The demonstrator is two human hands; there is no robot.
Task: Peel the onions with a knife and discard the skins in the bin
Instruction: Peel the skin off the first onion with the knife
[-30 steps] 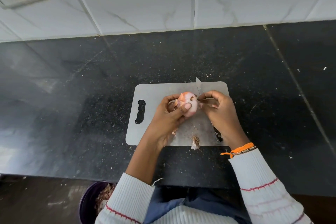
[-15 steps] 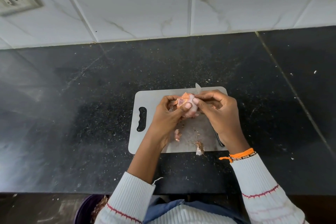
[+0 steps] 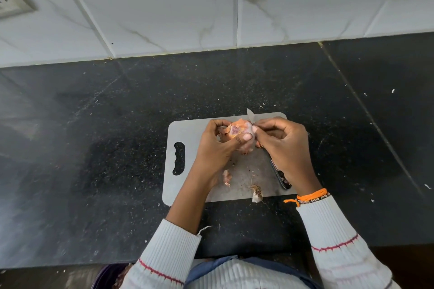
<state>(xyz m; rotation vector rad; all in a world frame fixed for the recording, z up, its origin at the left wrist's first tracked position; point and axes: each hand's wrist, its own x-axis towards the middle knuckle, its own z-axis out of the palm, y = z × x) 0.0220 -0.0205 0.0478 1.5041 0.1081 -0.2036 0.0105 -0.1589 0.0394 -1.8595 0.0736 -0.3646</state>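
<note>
Above the far half of the grey cutting board [image 3: 187,131], the left hand [image 3: 217,145] cups the onion [image 3: 239,130], its fingers curled over the far side and its thumb pressed across the near face, so the bulb is held clear of the board's surface. Loose orange skin flares off the onion toward the left fingers. The right hand [image 3: 285,148] comes in from the board's right side with its fingers bent round the knife [image 3: 250,115]; the blade tip pokes out past the board's far edge, just beside the onion, and the dark handle end shows below the wrist near the board's right edge. Both forearms rise from the board's near edge in white ribbed sleeves. Skin scraps [image 3: 226,177] and a cut root end [image 3: 256,193] lie on the board's near part.
</note>
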